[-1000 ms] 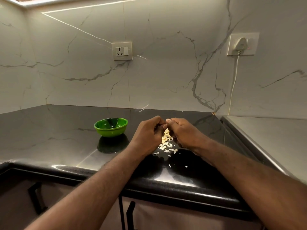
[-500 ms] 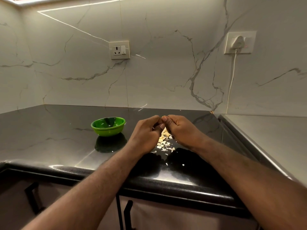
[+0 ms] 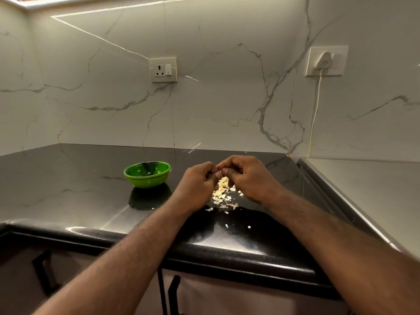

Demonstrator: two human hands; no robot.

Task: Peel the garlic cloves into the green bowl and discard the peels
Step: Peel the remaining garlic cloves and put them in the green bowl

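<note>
While the left hand (image 3: pixel 197 185) and right hand (image 3: pixel 247 178) meet, curled fingertips (image 3: pixel 218 175) pinching a garlic clove I cannot see, a slip could drop it into the peels (image 3: pixel 221 194), well right of the green bowl (image 3: pixel 147 181).

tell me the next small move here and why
Probably pull the skin free and let it fall on the peel pile. The left hand and right hand meet fingertip to fingertip just above that pile, pinching something hidden, presumably a garlic clove. The green bowl stands apart to the left, so dropping it in comes later.
</note>
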